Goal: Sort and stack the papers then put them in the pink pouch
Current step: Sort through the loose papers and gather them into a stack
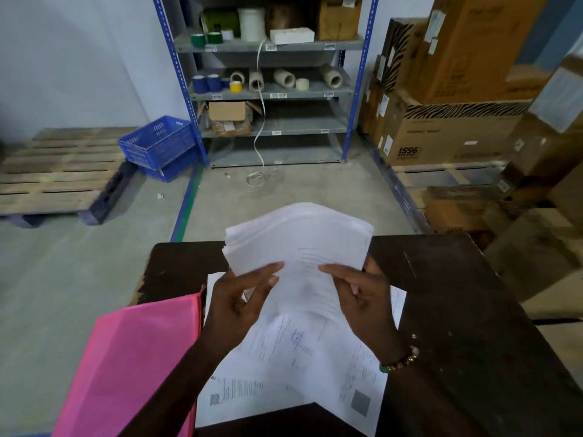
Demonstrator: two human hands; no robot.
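White paper stack (299, 244) pinched between fingers (268, 272) of both hands.

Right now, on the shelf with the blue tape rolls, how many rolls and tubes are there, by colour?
Blue tape rolls: 2 large, plus a smaller blue one beside them that I cannot tell apart clearly
Yellow tape roll: 1
Pale tape roll: 1
Cardboard tubes: 4
Total: 8 counted surely
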